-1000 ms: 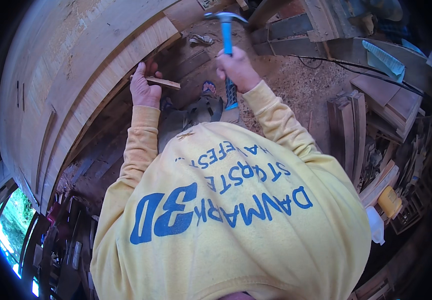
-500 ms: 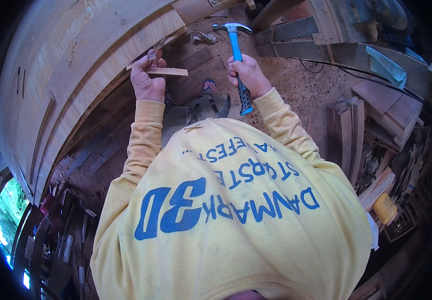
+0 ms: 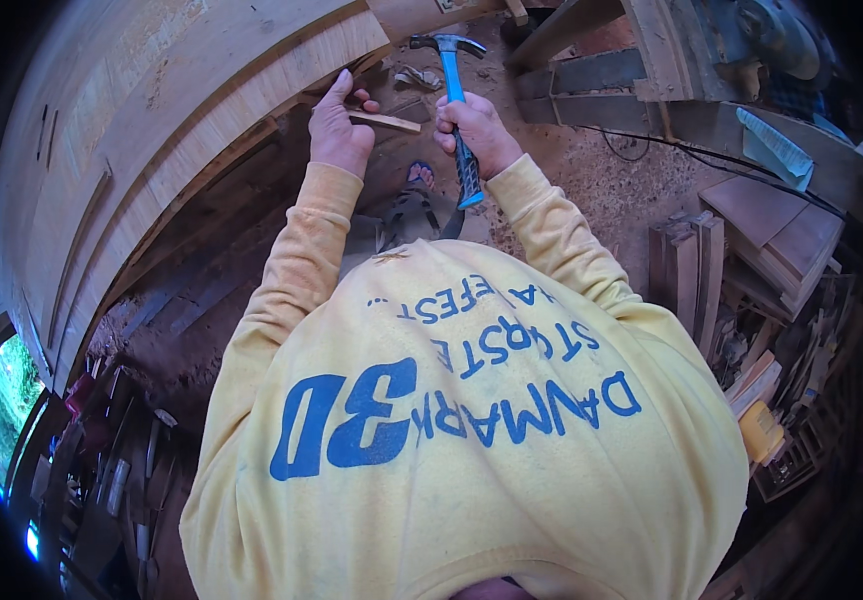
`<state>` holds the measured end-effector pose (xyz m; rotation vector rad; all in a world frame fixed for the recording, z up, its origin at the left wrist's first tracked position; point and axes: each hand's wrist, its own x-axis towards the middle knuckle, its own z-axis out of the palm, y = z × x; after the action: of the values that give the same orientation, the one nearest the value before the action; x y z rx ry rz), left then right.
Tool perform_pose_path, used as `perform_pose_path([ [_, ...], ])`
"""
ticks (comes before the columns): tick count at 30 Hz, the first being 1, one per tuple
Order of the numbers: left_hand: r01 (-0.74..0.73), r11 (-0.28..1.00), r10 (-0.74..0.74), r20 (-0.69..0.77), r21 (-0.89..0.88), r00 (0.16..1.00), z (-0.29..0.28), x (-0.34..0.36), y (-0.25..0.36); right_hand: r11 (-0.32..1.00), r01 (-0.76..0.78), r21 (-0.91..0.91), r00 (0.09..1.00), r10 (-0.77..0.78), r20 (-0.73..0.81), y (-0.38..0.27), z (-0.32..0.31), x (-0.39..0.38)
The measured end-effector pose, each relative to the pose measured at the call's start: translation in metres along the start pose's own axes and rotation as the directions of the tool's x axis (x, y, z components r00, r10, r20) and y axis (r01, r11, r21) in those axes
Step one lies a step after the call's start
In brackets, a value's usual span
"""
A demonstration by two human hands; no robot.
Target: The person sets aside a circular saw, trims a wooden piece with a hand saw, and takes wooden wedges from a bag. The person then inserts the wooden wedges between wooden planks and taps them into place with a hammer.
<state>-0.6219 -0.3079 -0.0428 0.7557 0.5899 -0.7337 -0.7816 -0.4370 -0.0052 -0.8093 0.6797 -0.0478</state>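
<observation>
My right hand (image 3: 477,132) grips the blue handle of a claw hammer (image 3: 455,85), whose steel head points up and away from me. My left hand (image 3: 337,130) holds a short flat strip of wood (image 3: 384,122) against the lower edge of a large curved wooden panel (image 3: 182,130). The strip sticks out to the right, toward the hammer. Both arms are in yellow sleeves, and my yellow shirt with blue print fills the lower half of the view. A foot in a sandal (image 3: 420,176) shows on the ground between my hands.
Sawdust covers the ground (image 3: 602,170). Stacks of boards (image 3: 692,270) and planks (image 3: 782,240) stand at the right, with a black cable (image 3: 712,165) running across. Heavy timber beams (image 3: 602,70) lie at the top right. Tools and scraps lie at the lower left.
My left hand has lifted the wood strip up to the panel's edge. The hammer has stayed raised, shifting slightly with my right hand.
</observation>
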Motion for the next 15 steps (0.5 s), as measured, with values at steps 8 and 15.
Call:
perform_pose_path([
  [8,0.049,0.999,-0.048,-0.037,0.009,0.998,-0.004,0.003,-0.005,0.999,-0.037,-0.017,0.999,0.036,-0.032,0.005,0.001,-0.009],
  [15,0.001,0.990,0.005,-0.042,0.140,0.999,-0.002,-0.024,-0.004,0.997,-0.011,0.071,0.995,0.018,-0.097,0.016,-0.015,-0.015],
])
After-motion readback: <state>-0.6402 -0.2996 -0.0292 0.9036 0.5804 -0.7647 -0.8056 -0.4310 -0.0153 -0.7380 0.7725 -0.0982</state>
